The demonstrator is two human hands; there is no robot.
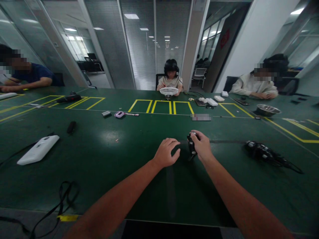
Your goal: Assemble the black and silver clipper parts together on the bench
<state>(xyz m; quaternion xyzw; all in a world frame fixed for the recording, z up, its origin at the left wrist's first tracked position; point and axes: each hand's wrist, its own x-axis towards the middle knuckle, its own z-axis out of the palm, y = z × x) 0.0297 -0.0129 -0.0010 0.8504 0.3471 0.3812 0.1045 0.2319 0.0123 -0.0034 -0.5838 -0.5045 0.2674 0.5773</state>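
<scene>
Black object (191, 147) sits clamped in the right hand (203, 146), over the green table (119, 181); the left hand (165, 153), just beside, has thumb and fingers apart (empty); holding seems the step; two-handed work would need the left closer.

The held black object (191, 148) is showing dark, lightly glinting plastic. The green tabletop (129, 172) is looking smooth and half-glossy. The white slab (38, 150) is showing sleek, shiny plastic, and the bowl (266, 112) is gleaming like polished metal. The black strap (61, 199) is appearing matt and cloth-like, the partition panes (139, 49) are reflecting light in slick glass, and the white wall (239, 46) is looking matt
</scene>
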